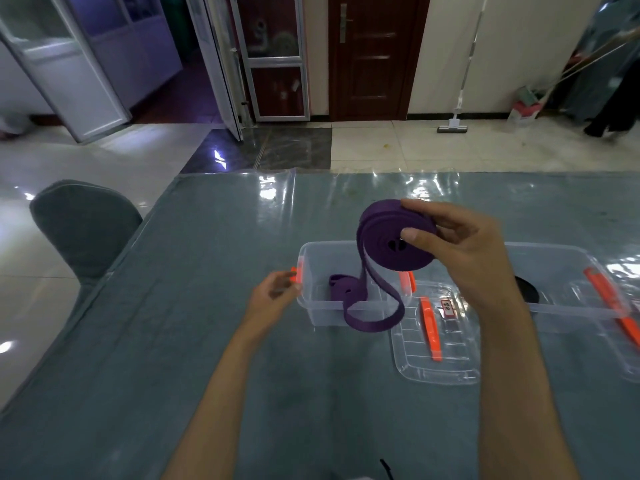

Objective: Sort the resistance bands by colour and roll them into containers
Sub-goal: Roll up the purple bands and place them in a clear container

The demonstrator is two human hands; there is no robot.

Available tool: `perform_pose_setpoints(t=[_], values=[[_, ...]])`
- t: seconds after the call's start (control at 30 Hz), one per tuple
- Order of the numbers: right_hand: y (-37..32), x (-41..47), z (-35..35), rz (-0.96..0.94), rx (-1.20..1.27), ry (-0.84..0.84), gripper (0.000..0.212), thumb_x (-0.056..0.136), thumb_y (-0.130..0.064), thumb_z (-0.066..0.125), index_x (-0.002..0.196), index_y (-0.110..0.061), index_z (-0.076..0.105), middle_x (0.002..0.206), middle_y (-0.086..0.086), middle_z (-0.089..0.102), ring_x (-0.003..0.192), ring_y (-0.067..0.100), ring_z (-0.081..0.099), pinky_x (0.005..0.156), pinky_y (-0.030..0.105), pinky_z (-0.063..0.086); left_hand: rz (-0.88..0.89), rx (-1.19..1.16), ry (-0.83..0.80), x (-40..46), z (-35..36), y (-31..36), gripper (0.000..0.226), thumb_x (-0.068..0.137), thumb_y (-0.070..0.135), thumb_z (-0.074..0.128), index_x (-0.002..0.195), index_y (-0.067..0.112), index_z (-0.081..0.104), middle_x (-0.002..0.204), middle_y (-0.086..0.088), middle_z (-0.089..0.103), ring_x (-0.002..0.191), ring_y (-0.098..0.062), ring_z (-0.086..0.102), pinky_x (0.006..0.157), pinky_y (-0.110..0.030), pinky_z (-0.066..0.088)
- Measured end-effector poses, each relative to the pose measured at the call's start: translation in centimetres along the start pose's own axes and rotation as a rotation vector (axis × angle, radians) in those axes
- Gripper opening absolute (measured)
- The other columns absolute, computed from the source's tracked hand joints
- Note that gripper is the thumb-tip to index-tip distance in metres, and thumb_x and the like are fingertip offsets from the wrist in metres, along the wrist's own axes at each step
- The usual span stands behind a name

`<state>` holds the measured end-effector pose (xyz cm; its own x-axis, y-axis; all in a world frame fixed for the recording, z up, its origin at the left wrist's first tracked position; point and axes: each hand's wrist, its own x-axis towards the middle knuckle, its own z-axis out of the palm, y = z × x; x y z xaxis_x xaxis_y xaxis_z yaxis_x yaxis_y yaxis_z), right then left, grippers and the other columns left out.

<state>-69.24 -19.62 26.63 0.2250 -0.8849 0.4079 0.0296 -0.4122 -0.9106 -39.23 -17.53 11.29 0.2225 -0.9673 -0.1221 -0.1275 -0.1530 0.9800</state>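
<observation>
Purple band [394, 237] coiled in right grip [460, 247], tail into clear container [311, 306]; left grip [273, 296] pinching its orange latch [297, 274].

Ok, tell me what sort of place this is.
Probably a home's main room, used as a worktable. A cloth-covered table under clear plastic, a wooden door, a tiled floor with a mop against the wall, and a covered chair suggest that.

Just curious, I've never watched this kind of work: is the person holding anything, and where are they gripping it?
The right hand pinches the rolled part of a purple band. The left hand touches the clear box at its orange latch.
</observation>
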Motion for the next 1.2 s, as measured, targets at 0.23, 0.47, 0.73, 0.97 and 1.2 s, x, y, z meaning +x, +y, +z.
perform_pose_setpoints(t=[0.23,0.47,0.73,0.97,1.2], values=[[0.5,0.0,0.6,0.064,-0.04,-0.114,0.045,0.08,-0.014,0.081,0.124,-0.016,0.071,0.111,0.0,0.08,0.103,0.019,0.076,0.089,0.033,0.063,0.352,0.076,-0.275,-2.2,2.9,11.4,0.035,0.097,0.047,0.068,0.131,0.042,0.063,0.131,0.016,0.069,0.128,-0.005,0.062,0.109,-0.029,0.049],[0.6,0.0,1.0,0.114,-0.092,-0.202,0.046,0.081,-0.02,0.082,0.125,-0.019,0.069,0.11,-0.001,0.079,0.103,0.018,0.076,0.09,0.037,0.063,0.391,-0.036,-0.253,-3.9,3.6,13.3,0.033,0.072,0.025,0.089,0.101,0.025,0.074,0.098,0.001,0.08,0.095,-0.019,0.076,0.091,-0.034,0.06],[0.4,0.6,1.9,0.142,-0.064,-0.251,0.036,0.081,-0.016,0.08,0.116,-0.019,0.074,0.107,-0.005,0.08,0.1,0.017,0.077,0.085,0.029,0.063,0.396,0.021,-0.204,-4.3,2.2,14.0,0.034,0.069,0.021,0.093,0.099,0.027,0.077,0.096,0.002,0.081,0.092,-0.019,0.077,0.088,-0.036,0.062],[-0.3,0.7,1.9,0.186,-0.083,-0.335,0.03,0.083,-0.008,0.082,0.106,-0.011,0.064,0.104,0.007,0.079,0.088,0.026,0.079,0.074,0.039,0.066,0.445,-0.052,-0.199,-4.8,2.8,14.8,0.042,0.075,0.012,0.091,0.104,0.026,0.064,0.093,-0.005,0.079,0.088,-0.022,0.078,0.081,-0.032,0.062],[-0.5,0.3,1.8,0.08,-0.047,-0.143,0.034,0.082,-0.007,0.082,0.113,-0.014,0.071,0.108,0.002,0.079,0.099,0.022,0.077,0.081,0.036,0.065,0.423,-0.083,-0.295,-4.2,1.8,14.6,0.042,0.084,0.001,0.081,0.122,0.02,0.075,0.111,-0.001,0.079,0.104,-0.016,0.075,0.09,-0.025,0.057]])
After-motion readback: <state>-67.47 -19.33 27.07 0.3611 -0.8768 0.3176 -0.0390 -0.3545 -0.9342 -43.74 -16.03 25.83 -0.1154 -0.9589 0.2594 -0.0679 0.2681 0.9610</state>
